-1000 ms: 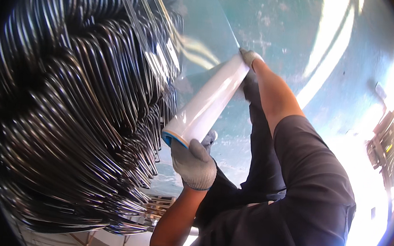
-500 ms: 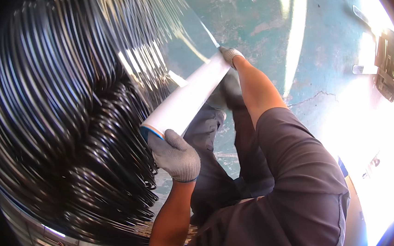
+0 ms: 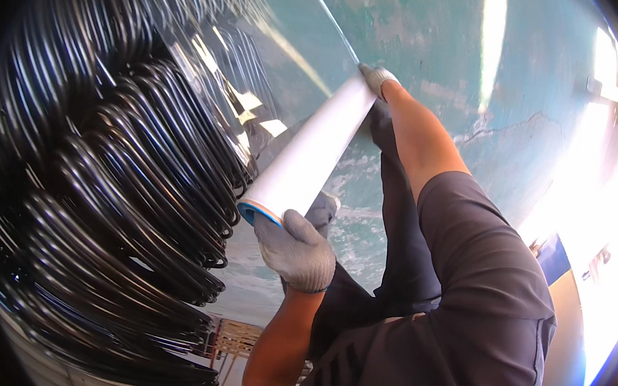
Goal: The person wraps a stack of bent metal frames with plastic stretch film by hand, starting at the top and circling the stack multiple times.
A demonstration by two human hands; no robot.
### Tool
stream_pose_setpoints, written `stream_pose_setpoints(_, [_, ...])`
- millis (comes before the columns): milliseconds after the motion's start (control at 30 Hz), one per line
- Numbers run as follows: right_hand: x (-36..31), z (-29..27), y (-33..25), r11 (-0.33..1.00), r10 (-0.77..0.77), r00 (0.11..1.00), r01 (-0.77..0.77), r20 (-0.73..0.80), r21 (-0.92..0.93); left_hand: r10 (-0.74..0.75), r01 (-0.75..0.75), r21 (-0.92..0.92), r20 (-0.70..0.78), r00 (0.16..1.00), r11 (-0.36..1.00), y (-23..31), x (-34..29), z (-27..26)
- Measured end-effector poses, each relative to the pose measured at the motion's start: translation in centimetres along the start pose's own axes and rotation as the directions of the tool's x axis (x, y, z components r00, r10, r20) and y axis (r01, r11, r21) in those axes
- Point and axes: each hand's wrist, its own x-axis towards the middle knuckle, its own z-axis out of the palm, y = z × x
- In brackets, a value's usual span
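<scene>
A long roll of stretch film, white with a blue rim at its near end, lies slantwise between my two hands. My left hand, in a light knitted glove, is closed on the near end, fingers inside the core and thumb on the outside. At the far end my right hand, also gloved, grips the roll; its fingertips are partly hidden. Clear film runs taut from the roll toward the upper left, over coils of shiny black tubing or wire stacked beside me.
Beneath me is a worn green floor with bright streaks of light. My legs are stepping close to the coils. A slatted wooden piece shows past the lower coils. Strong glare fills the right side.
The coils have shifted up and left in view as I move along them. Both hands still hold the roll, now slightly farther right. More of the coils' lower end shows.
</scene>
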Motion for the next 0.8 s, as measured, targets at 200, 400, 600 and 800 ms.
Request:
stream_pose_setpoints(200, [-2.6,9.8,5.5,0.984,0.075,0.997,-0.071,-0.021,0.166,-0.011,-0.011,0.223,0.096,0.995,0.975,-6.7,-6.5,-2.8])
stream_pose_setpoints(400, [-6.6,18.9,5.1,0.976,0.02,0.997,-0.037,0.078,0.216,0.178,-0.153,0.374,-0.035,0.983,0.915,-12.7,-10.7,-5.2])
stream_pose_setpoints(600, [-6.6,29.0,2.4,0.949,0.014,0.975,-0.083,0.223,0.305,0.174,-0.159,0.551,0.027,0.984,0.819,-20.4,-13.0,-7.7])
stream_pose_setpoints(800, [-8.2,34.7,3.9,0.941,0.001,0.97,-0.083,0.244,0.329,0.101,-0.124,0.527,0.072,0.992,0.841,-23.4,-15.4,-10.3])
